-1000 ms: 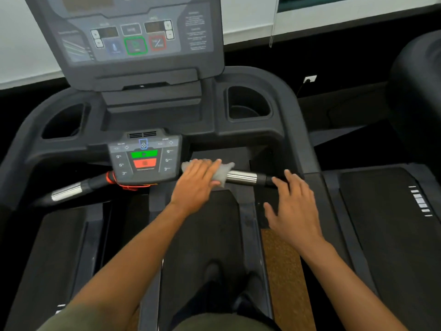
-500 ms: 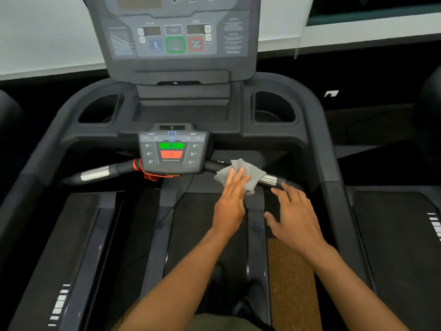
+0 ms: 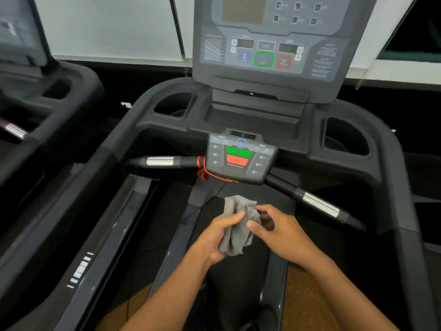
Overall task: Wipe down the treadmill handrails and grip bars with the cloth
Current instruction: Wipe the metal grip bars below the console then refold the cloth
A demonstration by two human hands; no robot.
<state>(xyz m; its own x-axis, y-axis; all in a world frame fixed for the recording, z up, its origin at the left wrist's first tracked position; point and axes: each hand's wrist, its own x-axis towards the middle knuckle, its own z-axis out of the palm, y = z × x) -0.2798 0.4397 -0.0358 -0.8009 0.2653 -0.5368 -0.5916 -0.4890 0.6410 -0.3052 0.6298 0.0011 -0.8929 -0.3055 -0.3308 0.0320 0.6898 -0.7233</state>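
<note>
Gym treadmill row | both hands, left hand [image 3: 214, 237] and right hand [image 3: 284, 232], bunch the cloth [image 3: 238, 225] | left grip bar [image 3: 164, 161] at 10 o'clock, axis crosswise, left hand nearer

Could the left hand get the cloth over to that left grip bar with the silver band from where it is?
Probably yes. The left hand holds the cloth over the belt, and only open space shows between it and the left grip bar.

One head-worn view looks forward and down, from close above the belt. It faces the treadmill console [image 3: 242, 161], which sits just above mid-frame.
</note>
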